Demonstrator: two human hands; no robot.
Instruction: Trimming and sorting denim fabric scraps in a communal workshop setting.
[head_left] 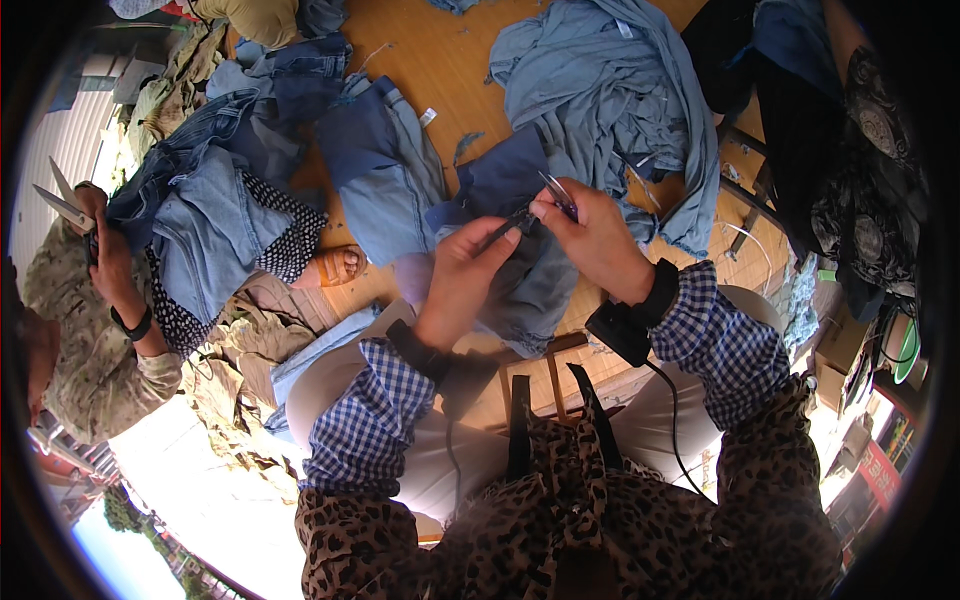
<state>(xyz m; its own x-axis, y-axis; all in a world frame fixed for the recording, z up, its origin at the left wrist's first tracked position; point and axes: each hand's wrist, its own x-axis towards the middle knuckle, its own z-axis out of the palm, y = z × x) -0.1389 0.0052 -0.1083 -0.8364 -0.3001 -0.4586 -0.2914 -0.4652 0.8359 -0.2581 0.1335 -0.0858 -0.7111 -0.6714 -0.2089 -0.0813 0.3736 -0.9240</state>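
Note:
My left hand is closed, pinching a narrow dark strip of fabric between thumb and fingers. Close beside it, my right hand grips small thread snips, their pointed metal tips sticking up past the thumb. The fingertips of both hands nearly meet at the strip. Below and behind them lies a blue denim garment, draped toward my lap, with a darker blue panel beyond the hands. Whether the snips' blades touch the strip I cannot tell.
A co-worker at the left holds large scissors over denim and dotted cloth. A folded denim piece and a big light-blue denim heap lie on the wooden surface. Dark clothing is at the right. A cable runs from my right wrist.

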